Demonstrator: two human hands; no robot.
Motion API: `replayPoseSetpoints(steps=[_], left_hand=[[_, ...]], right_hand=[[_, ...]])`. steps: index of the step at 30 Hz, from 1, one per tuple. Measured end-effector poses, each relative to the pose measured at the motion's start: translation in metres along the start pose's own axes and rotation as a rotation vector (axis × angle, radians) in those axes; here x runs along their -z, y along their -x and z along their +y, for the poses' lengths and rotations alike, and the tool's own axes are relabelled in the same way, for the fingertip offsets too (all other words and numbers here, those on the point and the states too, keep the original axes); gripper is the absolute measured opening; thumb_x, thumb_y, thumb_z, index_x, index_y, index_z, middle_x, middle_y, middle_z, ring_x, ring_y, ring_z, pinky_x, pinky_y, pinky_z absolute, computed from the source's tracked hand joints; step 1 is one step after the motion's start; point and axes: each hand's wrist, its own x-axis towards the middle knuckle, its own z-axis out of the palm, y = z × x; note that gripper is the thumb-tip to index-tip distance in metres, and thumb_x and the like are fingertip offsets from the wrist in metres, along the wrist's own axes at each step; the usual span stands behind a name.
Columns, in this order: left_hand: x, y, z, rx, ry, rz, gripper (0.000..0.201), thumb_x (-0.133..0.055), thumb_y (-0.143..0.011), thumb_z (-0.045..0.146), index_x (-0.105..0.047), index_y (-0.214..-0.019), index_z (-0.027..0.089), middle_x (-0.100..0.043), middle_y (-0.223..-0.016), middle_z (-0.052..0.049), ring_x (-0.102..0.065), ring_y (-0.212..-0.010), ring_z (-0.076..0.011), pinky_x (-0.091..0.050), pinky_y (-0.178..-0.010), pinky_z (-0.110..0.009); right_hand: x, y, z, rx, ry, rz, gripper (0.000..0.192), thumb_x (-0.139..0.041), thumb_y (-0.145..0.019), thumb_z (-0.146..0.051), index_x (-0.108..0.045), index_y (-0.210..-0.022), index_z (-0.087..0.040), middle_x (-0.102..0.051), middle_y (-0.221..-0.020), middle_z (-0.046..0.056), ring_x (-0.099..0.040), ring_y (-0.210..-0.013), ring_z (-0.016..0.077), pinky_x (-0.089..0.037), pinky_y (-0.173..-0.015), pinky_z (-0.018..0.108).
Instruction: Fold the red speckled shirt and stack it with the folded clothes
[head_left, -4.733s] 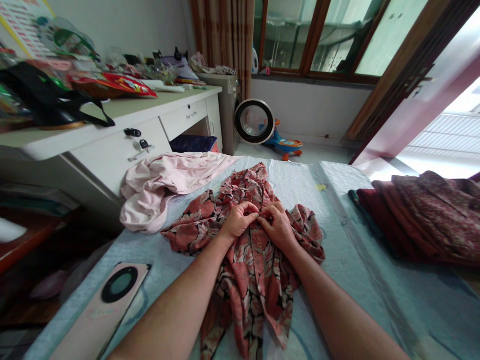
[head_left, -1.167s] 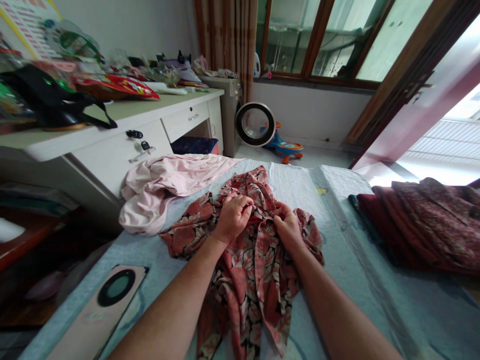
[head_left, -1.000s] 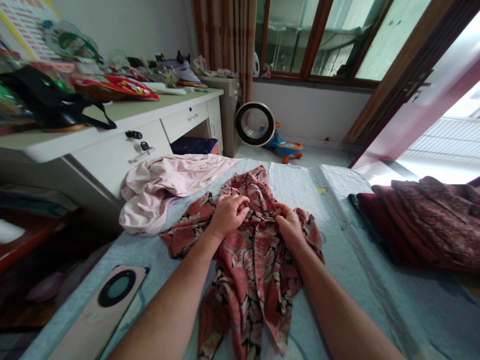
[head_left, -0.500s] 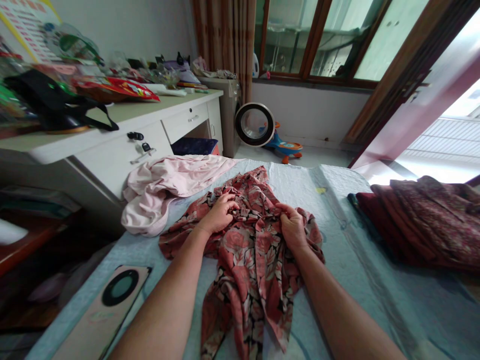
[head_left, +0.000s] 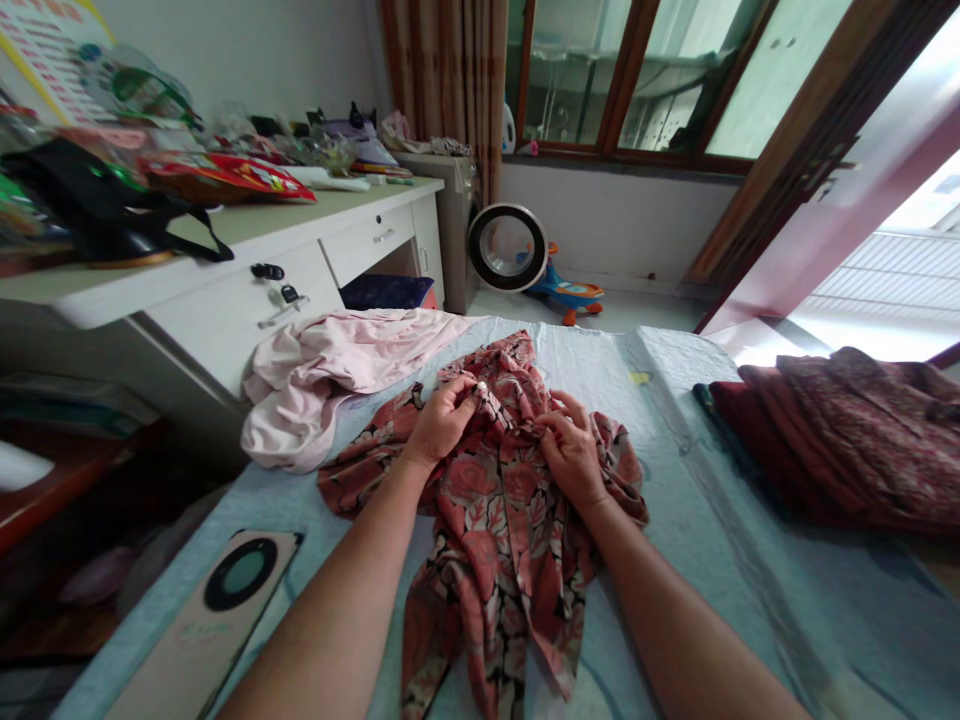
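A red floral shirt (head_left: 480,510) with black and beige leaves lies crumpled on the pale blue bed cover (head_left: 675,600), its lower part spread toward me. My left hand (head_left: 444,420) pinches the fabric near the collar, thumb and fingers together, and lifts it a little. On the other side of the front opening, my right hand (head_left: 571,452) grips the cloth between thumb and fingers. Both hands are closed on the shirt. Its sleeves stick out left and right, partly under my wrists.
Pale pink cloth (head_left: 330,370) lies left of the shirt. A phone (head_left: 217,620) rests at the near left. Folded dark red clothes (head_left: 832,440) are stacked at right. Beyond are a cluttered white desk (head_left: 300,235), a washing machine's open door (head_left: 534,250) and a blue ride-on toy (head_left: 566,292).
My left hand has closed on the collar fabric and raised it slightly. My right hand has shifted left along the shirt's front, and the front panels now lie closer together.
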Motion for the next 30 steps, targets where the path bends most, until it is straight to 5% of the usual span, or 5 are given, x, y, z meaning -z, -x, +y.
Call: replayPoseSetpoints(steps=[7, 17, 21, 26, 30], left_hand=[[-0.018, 0.006, 0.008, -0.058, -0.362, 0.124, 0.018, -0.053, -0.092, 0.031, -0.066, -0.101, 0.022, -0.069, -0.102, -0.006, -0.062, -0.100, -0.0228, -0.043, -0.098, -0.038], [-0.026, 0.016, 0.031, -0.222, -0.702, 0.251, 0.017, -0.059, -0.089, 0.018, -0.073, -0.096, 0.024, -0.061, -0.133, -0.007, -0.051, -0.119, -0.0312, -0.037, -0.106, -0.052], [-0.032, 0.013, 0.028, -0.191, -0.466, 0.164, 0.016, -0.055, -0.091, 0.019, -0.070, -0.096, 0.020, -0.069, -0.110, -0.008, -0.063, -0.102, -0.0236, -0.048, -0.094, -0.039], [-0.043, 0.012, 0.024, 0.112, 0.035, 0.024, 0.024, -0.046, -0.096, 0.034, -0.064, -0.093, 0.020, -0.064, -0.072, 0.001, -0.059, -0.059, -0.0135, -0.049, -0.058, -0.025], [-0.044, 0.013, 0.027, 0.042, 0.059, 0.082, 0.025, -0.043, -0.094, 0.032, -0.065, -0.096, 0.018, -0.069, -0.090, -0.004, -0.064, -0.087, -0.0180, -0.050, -0.084, -0.030]], right_hand=[[0.003, 0.001, -0.007, 0.147, -0.055, -0.207, 0.021, -0.048, -0.090, -0.016, -0.065, -0.100, -0.024, -0.068, -0.110, 0.006, -0.061, -0.107, 0.0208, -0.048, -0.098, 0.037], [-0.003, 0.002, -0.004, 0.113, -0.042, 0.011, 0.036, -0.043, -0.082, -0.004, -0.065, -0.104, -0.021, -0.064, -0.105, 0.007, -0.062, -0.102, 0.0201, -0.051, -0.093, 0.035], [-0.001, 0.001, -0.003, 0.084, -0.040, 0.034, 0.028, -0.044, -0.087, -0.007, -0.065, -0.092, -0.022, -0.065, -0.099, 0.005, -0.063, -0.097, 0.0186, -0.052, -0.089, 0.033], [0.002, 0.001, -0.003, 0.077, -0.093, -0.006, 0.027, -0.041, -0.092, -0.010, -0.065, -0.096, -0.022, -0.066, -0.101, 0.005, -0.063, -0.097, 0.0175, -0.050, -0.089, 0.031], [0.001, 0.002, -0.002, 0.060, -0.080, 0.014, 0.028, -0.043, -0.088, -0.008, -0.063, -0.101, -0.022, -0.064, -0.093, 0.004, -0.062, -0.088, 0.0180, -0.050, -0.082, 0.031]])
